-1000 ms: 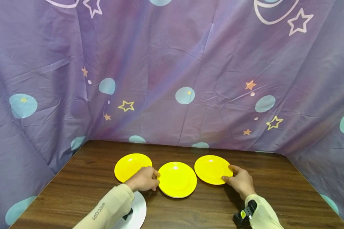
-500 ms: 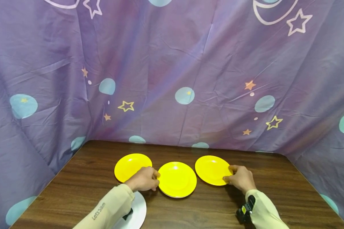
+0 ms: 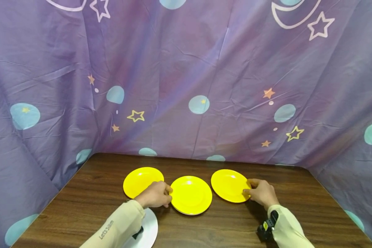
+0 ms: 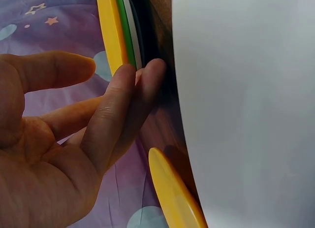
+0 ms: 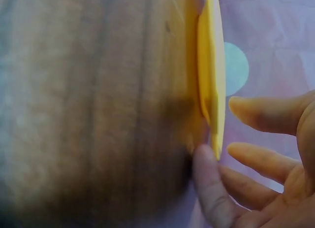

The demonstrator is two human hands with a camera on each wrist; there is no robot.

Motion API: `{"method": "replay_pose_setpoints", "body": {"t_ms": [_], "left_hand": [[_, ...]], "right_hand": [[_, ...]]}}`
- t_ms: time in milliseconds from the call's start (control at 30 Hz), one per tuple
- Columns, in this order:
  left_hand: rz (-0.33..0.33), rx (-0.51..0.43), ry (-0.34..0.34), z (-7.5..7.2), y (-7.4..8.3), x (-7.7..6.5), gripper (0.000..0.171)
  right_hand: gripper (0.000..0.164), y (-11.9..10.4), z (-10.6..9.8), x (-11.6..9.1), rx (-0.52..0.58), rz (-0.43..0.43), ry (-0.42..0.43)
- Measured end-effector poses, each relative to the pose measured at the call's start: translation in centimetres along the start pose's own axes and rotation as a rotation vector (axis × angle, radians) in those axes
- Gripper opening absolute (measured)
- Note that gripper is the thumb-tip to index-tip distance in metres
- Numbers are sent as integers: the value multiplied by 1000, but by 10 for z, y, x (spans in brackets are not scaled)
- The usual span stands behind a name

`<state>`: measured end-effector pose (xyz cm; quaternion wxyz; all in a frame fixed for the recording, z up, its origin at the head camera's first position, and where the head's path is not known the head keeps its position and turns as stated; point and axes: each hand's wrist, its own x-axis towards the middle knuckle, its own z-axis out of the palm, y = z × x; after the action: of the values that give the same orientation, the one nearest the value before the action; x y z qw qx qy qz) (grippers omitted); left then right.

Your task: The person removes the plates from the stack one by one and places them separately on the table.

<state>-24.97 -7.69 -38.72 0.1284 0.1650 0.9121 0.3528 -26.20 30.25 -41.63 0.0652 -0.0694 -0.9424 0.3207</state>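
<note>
Three groups of yellow plates lie in the head view: a left plate [image 3: 139, 177], a middle one [image 3: 190, 195] and a right one [image 3: 229, 185]. In the left wrist view the middle plate tops a stack, with a green plate [image 4: 125, 31] and a white plate [image 4: 134, 33] beneath. My left hand [image 3: 156, 194] touches that stack's near-left rim with extended fingers [image 4: 106, 114], thumb apart. At the right plate's rim is my right hand [image 3: 261, 193]. One fingertip [image 5: 204, 156] meets the edge from below, and the thumb [image 5: 256, 112] stands just off its top face.
A white plate [image 3: 150, 229] sits under the left forearm, partly hidden by the sleeve. The brown wooden table [image 3: 189, 234] ends at a purple curtain [image 3: 173, 131] behind the plates. Both wrists carry cameras.
The right plate has shifted slightly right and toward me with the right hand, whose thumb has drawn back toward the rim. My left hand has stayed at the stack.
</note>
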Motion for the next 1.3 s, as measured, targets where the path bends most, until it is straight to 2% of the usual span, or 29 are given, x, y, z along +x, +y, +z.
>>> {"method": "replay_pose_setpoints", "body": {"t_ms": [167,433,567,767,867,1033,1167,1300], "left_hand": [[12,6,3,1,-1,1,45],[-17,-1,18,5,-3,-2,50],[-17,-6,15,7,-5,-3,49],[-28,6,25,5,-5,-1,46],[-34,13,26,3,-3,0,47],[-37,28,20,1,-1,2,47],[-42,37,22,1,-1,2,46],[-43,29,18,2,-2,1,46]], "right_hand": [[56,-1,-2,-2,-24,-9,-8],[52,-3,0,-2,-191,-108,46],[54,-10,-1,-2,-177,-101,66],[45,-29,0,-6,-72,-153,108],[41,-39,5,-10,46,-170,70],[40,-48,20,-16,250,-143,-25],[36,-54,31,-18,328,-146,-52],[26,-59,40,-22,351,-163,-85]]}}
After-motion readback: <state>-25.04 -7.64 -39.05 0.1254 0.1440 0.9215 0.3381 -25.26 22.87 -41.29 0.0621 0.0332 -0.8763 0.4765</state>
